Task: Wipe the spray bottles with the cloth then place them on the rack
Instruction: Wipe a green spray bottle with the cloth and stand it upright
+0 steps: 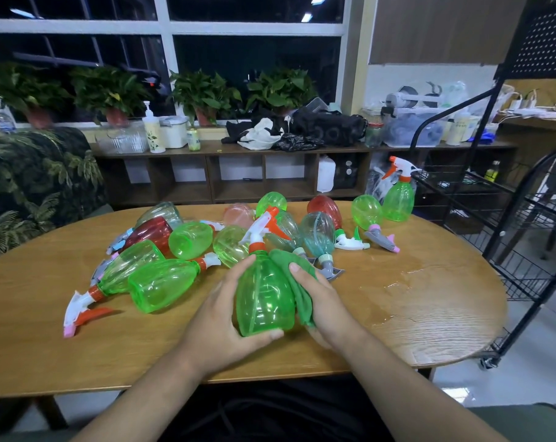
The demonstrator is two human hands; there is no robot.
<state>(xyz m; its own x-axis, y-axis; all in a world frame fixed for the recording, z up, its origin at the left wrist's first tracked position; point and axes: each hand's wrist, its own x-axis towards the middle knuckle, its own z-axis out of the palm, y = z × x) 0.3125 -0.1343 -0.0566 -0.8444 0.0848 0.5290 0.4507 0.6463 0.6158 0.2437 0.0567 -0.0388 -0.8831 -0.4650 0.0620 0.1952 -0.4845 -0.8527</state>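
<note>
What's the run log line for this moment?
step: wiping | left hand: grips green spray bottle | right hand: holds green cloth against it

oval wooden table point(47, 346), spray bottles point(162, 283) lying heaped, one green bottle point(398, 199) upright, wet patch point(398, 282)

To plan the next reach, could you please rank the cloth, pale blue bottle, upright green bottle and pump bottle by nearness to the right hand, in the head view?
From the right hand:
1. Cloth, held in it.
2. Pale blue bottle, lying just beyond.
3. Upright green bottle, farther back, right.
4. Pump bottle, back shelf, left.
</note>
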